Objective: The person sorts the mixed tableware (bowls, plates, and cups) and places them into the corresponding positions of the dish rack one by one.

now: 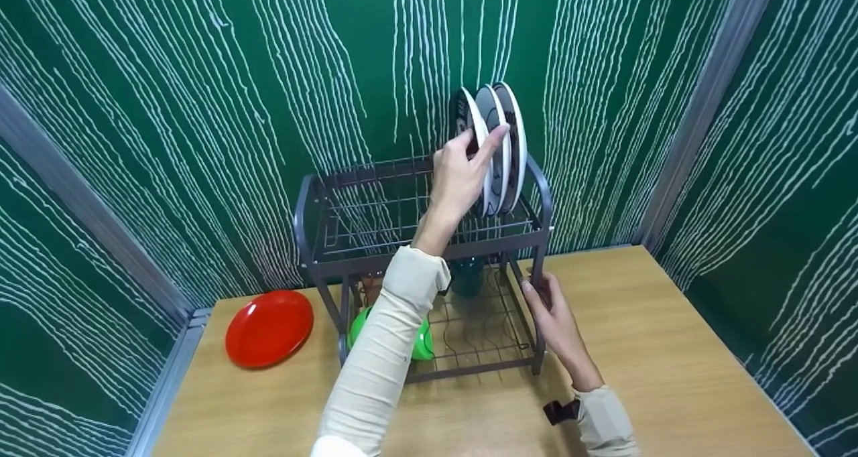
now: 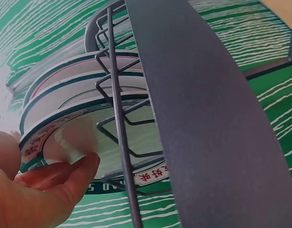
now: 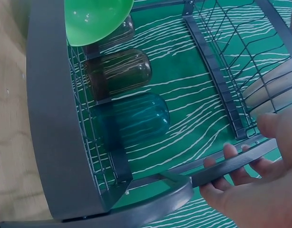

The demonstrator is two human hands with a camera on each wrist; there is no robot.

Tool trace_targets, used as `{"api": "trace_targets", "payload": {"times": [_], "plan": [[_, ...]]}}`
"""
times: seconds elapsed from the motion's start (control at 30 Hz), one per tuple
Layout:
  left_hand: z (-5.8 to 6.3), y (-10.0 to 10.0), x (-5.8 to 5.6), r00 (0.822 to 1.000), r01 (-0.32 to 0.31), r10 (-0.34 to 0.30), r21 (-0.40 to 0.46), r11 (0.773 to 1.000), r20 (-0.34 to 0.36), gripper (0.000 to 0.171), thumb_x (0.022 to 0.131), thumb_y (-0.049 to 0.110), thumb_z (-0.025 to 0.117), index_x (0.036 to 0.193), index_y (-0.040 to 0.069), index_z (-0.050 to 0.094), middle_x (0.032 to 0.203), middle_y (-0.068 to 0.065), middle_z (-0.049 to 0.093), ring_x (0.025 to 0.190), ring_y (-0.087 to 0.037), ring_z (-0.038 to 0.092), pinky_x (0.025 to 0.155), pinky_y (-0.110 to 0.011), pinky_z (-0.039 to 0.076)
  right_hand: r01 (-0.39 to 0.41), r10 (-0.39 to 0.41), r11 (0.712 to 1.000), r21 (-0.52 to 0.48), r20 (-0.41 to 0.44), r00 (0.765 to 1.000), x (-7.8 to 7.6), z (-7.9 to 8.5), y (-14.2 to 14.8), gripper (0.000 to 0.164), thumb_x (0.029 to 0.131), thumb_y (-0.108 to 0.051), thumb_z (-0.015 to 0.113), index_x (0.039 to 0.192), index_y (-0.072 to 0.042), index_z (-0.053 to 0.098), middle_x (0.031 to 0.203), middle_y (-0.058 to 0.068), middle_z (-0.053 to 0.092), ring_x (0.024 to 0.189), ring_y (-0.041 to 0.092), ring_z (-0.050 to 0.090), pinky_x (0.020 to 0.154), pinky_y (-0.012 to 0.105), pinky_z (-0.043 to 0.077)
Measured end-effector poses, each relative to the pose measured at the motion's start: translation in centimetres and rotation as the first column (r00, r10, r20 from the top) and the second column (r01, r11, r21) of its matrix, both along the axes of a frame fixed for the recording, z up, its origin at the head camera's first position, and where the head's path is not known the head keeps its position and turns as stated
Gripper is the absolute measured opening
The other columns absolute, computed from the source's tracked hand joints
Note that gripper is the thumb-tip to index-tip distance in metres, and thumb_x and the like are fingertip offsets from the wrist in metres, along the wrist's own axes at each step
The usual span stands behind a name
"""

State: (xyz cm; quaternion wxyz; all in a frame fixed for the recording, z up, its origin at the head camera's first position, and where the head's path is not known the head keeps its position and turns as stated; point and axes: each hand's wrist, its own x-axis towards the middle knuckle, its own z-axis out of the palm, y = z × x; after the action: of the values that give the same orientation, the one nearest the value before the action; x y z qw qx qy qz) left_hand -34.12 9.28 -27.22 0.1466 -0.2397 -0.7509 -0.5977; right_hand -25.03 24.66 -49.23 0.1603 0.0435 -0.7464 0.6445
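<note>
On the upper tier of a dark two-tier dish rack (image 1: 499,244), several white plates (image 1: 516,149) stand on edge at the right end. My left hand (image 1: 459,179) pinches the leftmost plate (image 2: 112,130) near its rim, with fingers against its face in the left wrist view. That plate has a dark green border with red characters. Lower down, my right hand (image 1: 556,316) grips the rack's right side post (image 3: 236,164), fingers curled round it. On the lower tier, a green bowl (image 3: 96,19) and several glasses, including a teal glass (image 3: 136,118), sit partly hidden by my left arm in the head view.
A red plate (image 1: 269,328) lies on the wooden table (image 1: 623,309), left of the rack. Green walls with white wavy lines (image 1: 301,75) rise close behind the rack and at both sides. Grey metal posts (image 1: 700,115) stand at the corners.
</note>
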Motion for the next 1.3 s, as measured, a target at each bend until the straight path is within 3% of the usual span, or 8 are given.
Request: {"api": "trace_targets", "payload": {"times": [0.13, 0.23, 0.37, 0.57, 0.8, 1.0, 1.1, 1.3], "plan": [[-0.3, 0.4, 0.1, 0.999, 0.034, -0.035, 0.019, 0.999, 0.040, 0.043, 0.090, 0.053, 0.055, 0.102, 0.012, 0.061, 0.089, -0.003, 0.069, 0.077, -0.010, 0.068, 0.064, -0.022, 0.056, 0.007, -0.007, 1.000, 0.000, 0.025, 1.000, -0.7, -0.6, 0.1, 0.035, 0.101, -0.025, 0.046, 0.126, 0.000, 0.045, 0.124, 0.018, 0.053, 0.120, 0.029, 0.048, 0.103, 0.041, 0.037], [-0.4, 0.7, 0.1, 0.997, 0.054, -0.056, 0.038, 0.998, 0.060, 0.044, 0.090, 0.052, 0.055, 0.106, 0.011, 0.061, 0.097, -0.005, 0.071, 0.079, -0.012, 0.069, 0.065, -0.022, 0.056, 0.016, -0.016, 1.000, -0.011, 0.040, 0.999, -1.8, -1.8, 0.2, 0.037, 0.102, -0.031, 0.042, 0.122, 0.000, 0.044, 0.119, 0.019, 0.055, 0.118, 0.033, 0.049, 0.104, 0.049, 0.035], [-0.5, 0.9, 0.2, 0.997, 0.051, -0.053, 0.042, 0.998, 0.053, 0.044, 0.091, 0.051, 0.055, 0.108, 0.011, 0.061, 0.097, -0.008, 0.071, 0.078, -0.013, 0.070, 0.064, -0.021, 0.056, 0.051, -0.051, 0.999, 0.005, 0.059, 0.997, -3.0, -3.1, 0.3, 0.042, 0.102, -0.040, 0.037, 0.116, 0.000, 0.044, 0.111, 0.018, 0.055, 0.110, 0.031, 0.050, 0.098, 0.047, 0.037], [-0.9, 0.7, 0.6, 1.000, 0.012, -0.012, 0.007, 1.000, 0.027, 0.057, 0.090, 0.053, 0.054, 0.127, 0.009, 0.056, 0.110, -0.006, 0.068, 0.090, -0.011, 0.068, 0.076, -0.023, 0.054, 0.073, -0.073, 0.997, 0.014, 0.029, 0.997, -3.8, -3.6, 0.1, 0.047, 0.101, -0.045, 0.037, 0.107, 0.001, 0.045, 0.097, 0.024, 0.048, 0.087, 0.032, 0.046, 0.072, 0.038, 0.036], [-1.7, -0.5, 1.2, 0.997, -0.049, 0.049, 0.000, 0.999, -0.066, 0.052, 0.095, 0.047, 0.051, 0.129, 0.008, 0.055, 0.114, -0.004, 0.064, 0.099, -0.008, 0.061, 0.084, -0.021, 0.051, 0.112, -0.113, 0.993, 0.047, 0.032, 0.993, -3.9, -3.9, -0.1, 0.043, 0.100, -0.047, 0.036, 0.103, -0.005, 0.046, 0.091, 0.015, 0.047, 0.081, 0.026, 0.045, 0.067, 0.035, 0.035], [-2.1, -2.3, 2.2, 0.973, -0.110, 0.119, 0.056, 0.992, -0.197, 0.041, 0.101, 0.037, 0.044, 0.123, 0.007, 0.060, 0.107, -0.004, 0.066, 0.090, -0.008, 0.061, 0.078, -0.019, 0.050, 0.121, -0.121, 0.992, 0.030, 0.008, 0.993, -4.0, -4.1, -0.1, 0.041, 0.101, -0.045, 0.037, 0.100, -0.006, 0.046, 0.087, 0.013, 0.044, 0.076, 0.027, 0.042, 0.064, 0.033, 0.033], [-2.1, -3.6, 3.0, 0.956, -0.144, 0.163, 0.093, 0.985, -0.243, 0.039, 0.101, 0.034, 0.043, 0.121, 0.006, 0.062, 0.106, -0.007, 0.067, 0.083, -0.008, 0.062, 0.073, -0.021, 0.052, 0.105, -0.105, 0.994, 0.011, 0.012, 0.994, -3.5, -3.1, -0.4, 0.037, 0.102, -0.037, 0.037, 0.099, -0.001, 0.046, 0.085, 0.012, 0.043, 0.076, 0.029, 0.042, 0.064, 0.032, 0.033], [-2.4, -6.5, 5.0, 0.918, -0.199, 0.236, 0.146, 0.969, -0.318, 0.031, 0.101, 0.026, 0.046, 0.116, 0.006, 0.064, 0.108, -0.004, 0.068, 0.092, -0.010, 0.062, 0.080, -0.026, 0.051, 0.102, -0.101, 0.995, -0.012, 0.023, 0.995, -3.7, -3.5, -0.2, 0.038, 0.103, -0.034, 0.038, 0.099, 0.003, 0.046, 0.085, 0.015, 0.043, 0.076, 0.035, 0.040, 0.063, 0.031, 0.032]]}}
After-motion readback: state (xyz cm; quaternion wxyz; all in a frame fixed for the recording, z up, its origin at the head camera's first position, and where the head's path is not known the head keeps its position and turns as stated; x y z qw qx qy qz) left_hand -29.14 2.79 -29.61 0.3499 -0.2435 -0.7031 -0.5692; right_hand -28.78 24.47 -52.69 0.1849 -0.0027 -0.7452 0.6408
